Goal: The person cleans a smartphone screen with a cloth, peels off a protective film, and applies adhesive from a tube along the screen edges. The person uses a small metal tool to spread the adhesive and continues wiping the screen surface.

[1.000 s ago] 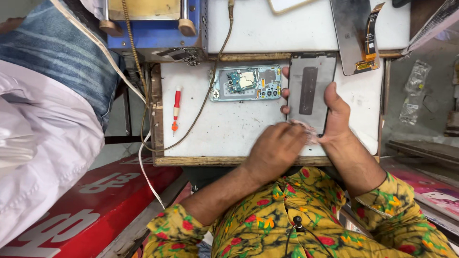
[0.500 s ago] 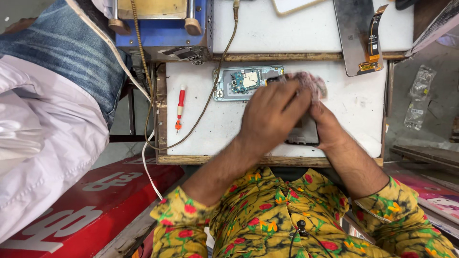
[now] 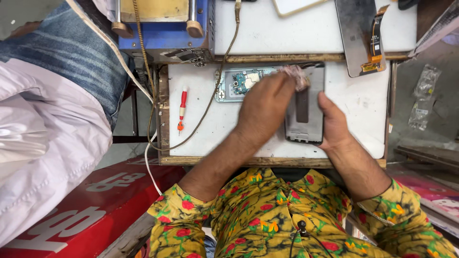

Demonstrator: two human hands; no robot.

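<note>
Nearest the camera are two forearms in yellow flowered sleeves (image 3: pixel 267 215), reaching over the wooden front edge of a small white work board (image 3: pixel 363 105). The right hand (image 3: pixel 334 122) lies flat along the right edge of a dark phone panel (image 3: pixel 306 119) that rests on the board, its fingers loosely spread and its thumb against the panel's side, steadying it. The left hand (image 3: pixel 265 107) crosses over the panel's left part, its fingers closed on a small crumpled cloth (image 3: pixel 297 75) pressed to the panel's top end. Just left of that hand lies an opened phone body (image 3: pixel 236 83) with its circuit board showing, touching or nearly touching the panel. Farther left on the board lies a red-handled screwdriver (image 3: pixel 182 107), well apart, with a brown cable (image 3: pixel 210 100) curving past it. Beyond the board, a blue machine (image 3: pixel 162 36) stands at the upper left, and another screen panel (image 3: pixel 358 33) with an orange ribbon lies on the far white surface. A person in jeans and a pale shirt (image 3: pixel 43 134) stands at the left.
</note>
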